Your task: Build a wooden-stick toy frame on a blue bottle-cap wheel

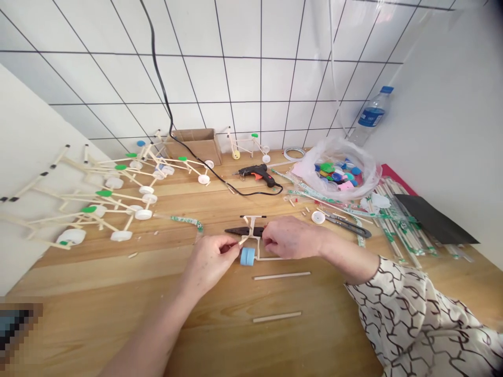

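Note:
A small model bicycle frame of wooden sticks stands in front of me, with black-tipped handlebars and a light blue bottle-cap wheel. My left hand pinches a short wooden stick against the frame's left side. Closed at the frame's right side is my right hand; its fingertips are partly hidden. Dark pointed pliers lie behind the frame, their handle end covered by my right hand. Nearer to me, two loose wooden sticks rest on the wooden table.
Several finished stick bicycles crowd the left side. At the back are a cardboard box, another stick bicycle, a black glue gun and a bag of bottle caps. Snips, packaged sticks and a water bottle lie right.

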`<state>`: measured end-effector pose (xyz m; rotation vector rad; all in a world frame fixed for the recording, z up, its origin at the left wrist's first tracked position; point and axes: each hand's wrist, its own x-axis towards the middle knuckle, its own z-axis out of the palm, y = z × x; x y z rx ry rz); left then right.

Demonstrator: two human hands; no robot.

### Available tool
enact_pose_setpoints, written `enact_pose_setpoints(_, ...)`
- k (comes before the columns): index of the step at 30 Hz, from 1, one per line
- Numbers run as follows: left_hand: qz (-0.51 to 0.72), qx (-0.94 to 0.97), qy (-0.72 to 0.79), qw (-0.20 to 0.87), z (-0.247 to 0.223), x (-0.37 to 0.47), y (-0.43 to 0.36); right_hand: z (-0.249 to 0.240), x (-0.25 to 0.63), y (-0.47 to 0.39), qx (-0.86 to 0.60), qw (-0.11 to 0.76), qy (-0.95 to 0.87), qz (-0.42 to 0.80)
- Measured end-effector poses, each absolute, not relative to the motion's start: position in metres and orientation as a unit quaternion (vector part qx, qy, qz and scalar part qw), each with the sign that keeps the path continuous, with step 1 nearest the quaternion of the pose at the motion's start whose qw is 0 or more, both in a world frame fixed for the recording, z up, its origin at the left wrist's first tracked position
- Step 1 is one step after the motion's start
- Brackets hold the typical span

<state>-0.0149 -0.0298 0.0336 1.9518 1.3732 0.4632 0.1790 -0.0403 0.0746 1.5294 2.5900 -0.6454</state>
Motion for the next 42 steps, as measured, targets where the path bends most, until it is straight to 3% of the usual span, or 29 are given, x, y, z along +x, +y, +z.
enact_pose_setpoints(15,0.144,0.699,0.553,0.43,0.039,-0.011,-0.026,0.078,0.173,-0.038,0.486,0.093,0.829,-0.259)
enact_pose_setpoints(28,0.147,0.663,0.568,0.465,0.038,-0.018,-0.021,0.076,0.171,-0.039,0.508,0.06,0.814,-0.276)
enact_pose_setpoints(42,0.167,0.675,0.579,0.427,0.04,-0.031,-0.012,0.064,0.163,-0.04,0.5,0.013,0.829,-0.251)
